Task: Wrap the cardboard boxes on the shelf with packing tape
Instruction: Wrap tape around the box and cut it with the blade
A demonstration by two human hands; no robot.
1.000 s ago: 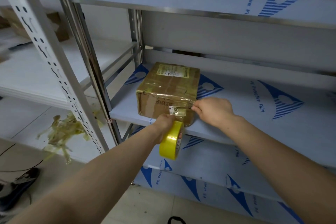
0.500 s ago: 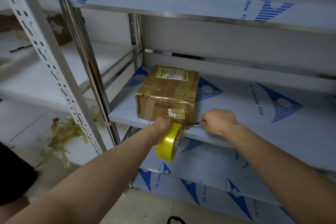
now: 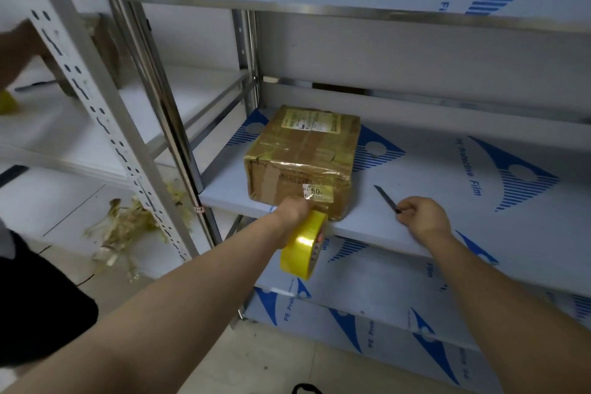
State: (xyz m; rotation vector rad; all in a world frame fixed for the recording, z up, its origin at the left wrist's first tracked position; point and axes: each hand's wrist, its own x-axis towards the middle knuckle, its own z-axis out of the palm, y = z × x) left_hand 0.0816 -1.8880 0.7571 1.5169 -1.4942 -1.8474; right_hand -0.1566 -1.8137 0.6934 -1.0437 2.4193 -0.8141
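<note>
Box sits on middle shelf, near its left end, already taped over. Left hand grips yellow tape roll at box's front bottom edge. Right hand pinches a blade, apart from box, tip pointing up-left.

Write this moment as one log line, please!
left hand: holds tape roll at box front | right hand: holds blade right of box, apart | box: on shelf, shiny tape on top
</note>
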